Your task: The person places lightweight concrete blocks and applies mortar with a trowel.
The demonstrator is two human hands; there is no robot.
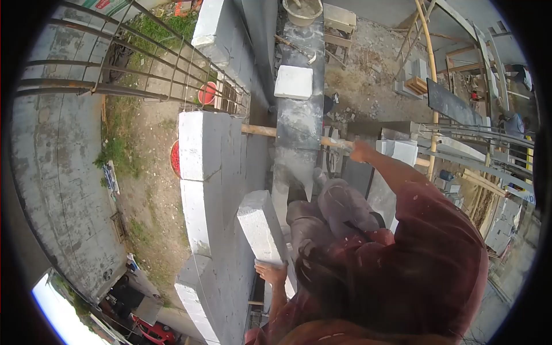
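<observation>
A long white lightweight concrete block [260, 221] stands tilted beside the wall, in front of my body. My left hand [270, 271] is closed against its lower end, the fingers spread over the edge. Farther off, my right arm is stretched out to the right. My right hand [361, 150] looks closed at a round wooden pole [336, 142] that crosses beneath the plank; its fingers are partly hidden. The white block wall [221, 167] runs along my left side. Another white block [294, 82] lies flat on the plank ahead.
A narrow scaffold plank [299, 121] carries a hammer-like tool [299, 50] and a bucket of grey mix [302, 11]. Rusty rebar [115, 89] juts out at the left. Red buckets [207, 93] stand on the ground below. Bamboo poles [432, 86] rise at the right.
</observation>
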